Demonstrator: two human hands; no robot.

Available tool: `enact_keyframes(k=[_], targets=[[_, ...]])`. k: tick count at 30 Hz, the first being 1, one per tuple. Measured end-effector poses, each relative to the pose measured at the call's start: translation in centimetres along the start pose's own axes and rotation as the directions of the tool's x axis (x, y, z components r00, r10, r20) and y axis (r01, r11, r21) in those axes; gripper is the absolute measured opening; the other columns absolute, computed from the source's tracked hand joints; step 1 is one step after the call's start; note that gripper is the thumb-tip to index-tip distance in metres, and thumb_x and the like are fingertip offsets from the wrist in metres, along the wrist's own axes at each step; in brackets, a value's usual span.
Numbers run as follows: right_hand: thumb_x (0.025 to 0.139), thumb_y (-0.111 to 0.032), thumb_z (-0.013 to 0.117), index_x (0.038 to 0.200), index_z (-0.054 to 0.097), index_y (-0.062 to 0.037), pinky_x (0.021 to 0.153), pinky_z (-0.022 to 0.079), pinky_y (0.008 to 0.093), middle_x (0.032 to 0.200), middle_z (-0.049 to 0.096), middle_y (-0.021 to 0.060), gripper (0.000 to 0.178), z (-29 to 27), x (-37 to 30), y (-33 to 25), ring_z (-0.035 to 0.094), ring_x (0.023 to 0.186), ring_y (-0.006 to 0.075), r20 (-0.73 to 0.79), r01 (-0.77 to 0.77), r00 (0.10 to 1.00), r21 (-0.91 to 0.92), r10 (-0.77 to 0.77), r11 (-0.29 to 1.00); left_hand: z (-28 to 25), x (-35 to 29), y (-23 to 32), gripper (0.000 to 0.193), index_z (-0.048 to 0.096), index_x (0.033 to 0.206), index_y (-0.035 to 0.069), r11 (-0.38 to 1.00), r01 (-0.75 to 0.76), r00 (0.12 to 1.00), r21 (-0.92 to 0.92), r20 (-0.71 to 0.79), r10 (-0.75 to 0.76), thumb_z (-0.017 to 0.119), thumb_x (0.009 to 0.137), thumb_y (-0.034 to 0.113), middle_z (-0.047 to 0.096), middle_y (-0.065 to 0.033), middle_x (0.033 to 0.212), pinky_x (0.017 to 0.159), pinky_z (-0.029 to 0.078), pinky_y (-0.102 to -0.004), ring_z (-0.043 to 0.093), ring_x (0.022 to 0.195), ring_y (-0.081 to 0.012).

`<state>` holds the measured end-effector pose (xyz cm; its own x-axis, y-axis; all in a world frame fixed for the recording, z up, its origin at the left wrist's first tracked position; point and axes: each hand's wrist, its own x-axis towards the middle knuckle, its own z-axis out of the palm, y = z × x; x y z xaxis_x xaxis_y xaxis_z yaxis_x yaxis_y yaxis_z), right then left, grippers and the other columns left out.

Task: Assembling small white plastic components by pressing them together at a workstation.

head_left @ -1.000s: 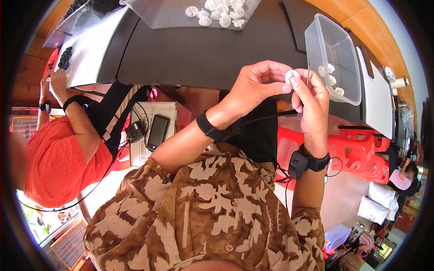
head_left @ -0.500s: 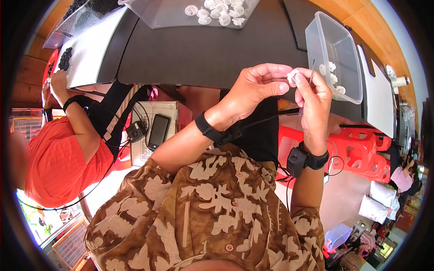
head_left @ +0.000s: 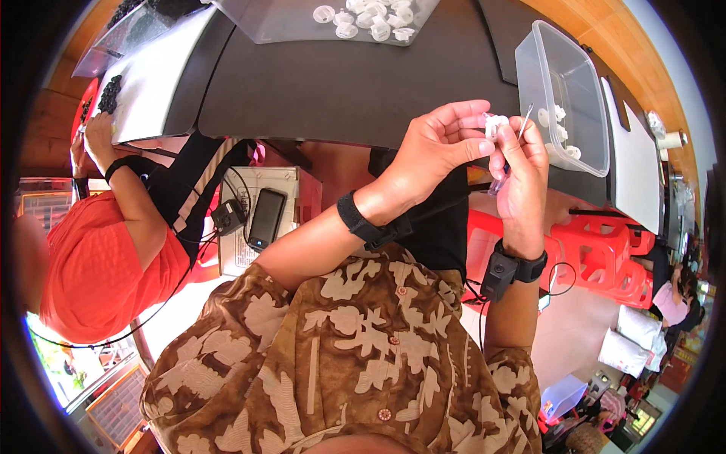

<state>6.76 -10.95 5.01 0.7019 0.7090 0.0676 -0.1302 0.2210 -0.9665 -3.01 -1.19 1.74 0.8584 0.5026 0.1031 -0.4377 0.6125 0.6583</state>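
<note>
We can read no words, numbers or signs anywhere here: the faint dark print on the cardboard box [head_left: 265,178], to the left of our left hand [head_left: 427,155] and nearer our body, is too small and blurred for us to make out.

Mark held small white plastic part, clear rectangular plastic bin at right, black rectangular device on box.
Small white plastic part [head_left: 494,125]: head view, visible body.
Clear rectangular plastic bin [head_left: 530,72]: head view, left wall.
Black rectangular device [head_left: 268,218]: head view, top face.

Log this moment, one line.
Left hand: beside white part; right hand: holds part, thin tool; right bin: white pieces; far bin: more pieces
</note>
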Motion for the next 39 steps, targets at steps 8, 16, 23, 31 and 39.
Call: enact_keyframes(k=[8, 16, 23, 31, 39], targets=[[0.092, -0.012, 0.059, 0.094, 0.052, -0.0045, 0.045, 0.032, 0.0152, 0.078, 0.056, 0.0002, 0.01, -0.2, -0.6, 0.9, 0.042, 0.054, 0.0017, 0.013, -0.031, 0.999, 0.05, 0.03, 0.998, 0.4, -0.3, -0.6, 0.047, 0.051, 0.125, 0.0, 0.971, -0.081, 0.996, 0.227, -0.016, 0.086, 0.069, 0.082, -0.001, 0.059, -0.0078, 0.11, 0.089, 0.051, -0.0282, 0.059, 0.099, -0.014], [0.092, -0.014, 0.06, 0.094, 0.052, -0.0046, 0.045, 0.032, 0.0149, 0.076, 0.054, -0.0009, 0.012, 0.0, -0.8, 1.1, 0.041, 0.053, 0.0012, 0.034, 0.061, 0.997, 0.074, -0.063, 0.995, 0.8, -0.5, 0.0, 0.037, 0.055, 0.116, -0.001, 0.969, -0.144, 0.99, 0.201, 0.016, 0.143, 0.068, 0.082, -0.002, 0.061, -0.0047, 0.094, 0.076, 0.052, -0.0246, 0.06, 0.086, -0.0097], [0.093, -0.015, 0.059, 0.094, 0.052, -0.005, 0.044, 0.03, 0.0151, 0.074, 0.053, -0.0015, 0.012, 0.2, -0.9, 0.5, 0.041, 0.052, 0.0007, 0.039, 0.096, 0.994, 0.051, -0.098, 0.994, 0.5, -0.5, 0.4, 0.038, 0.057, 0.115, 0.001, 0.952, -0.179, 0.984, 0.248, 0.068, 0.167, 0.071, 0.08, 0.0, 0.061, -0.0058, 0.104, 0.086, 0.051, -0.0258, 0.058, 0.094, -0.0091], [0.092, -0.012, 0.059, 0.093, 0.054, -0.0038, 0.045, 0.03, 0.0151, 0.076, 0.057, 0.0001, 0.01, -0.8, -0.2, -1.4, 0.04, 0.053, 0.0009, 0.107, 0.063, 0.993, -0.034, -0.059, 0.997, 0.4, 0.2, 3.0, 0.038, 0.058, 0.117, 0.0, 0.958, -0.099, 0.979, 0.268, 0.2, 0.046, 0.07, 0.081, 0.001, 0.062, -0.0058, 0.11, 0.086, 0.051, -0.0258, 0.059, 0.095, -0.0101], [0.09, -0.007, 0.06, 0.096, 0.06, -0.0017, 0.046, 0.031, 0.0158, 0.077, 0.056, -0.0018, 0.008, 0.5, -0.8, -1.4, 0.041, 0.055, 0.0002, 0.007, 0.09, 0.996, -0.141, -0.09, 0.986, 0.2, 0.5, 2.4, 0.04, 0.057, 0.122, 0.0, 0.958, -0.042, 0.998, 0.285, 0.065, 0.024, 0.068, 0.084, 0.002, 0.065, -0.0085, 0.108, 0.087, 0.052, -0.0272, 0.061, 0.099, -0.0133]])
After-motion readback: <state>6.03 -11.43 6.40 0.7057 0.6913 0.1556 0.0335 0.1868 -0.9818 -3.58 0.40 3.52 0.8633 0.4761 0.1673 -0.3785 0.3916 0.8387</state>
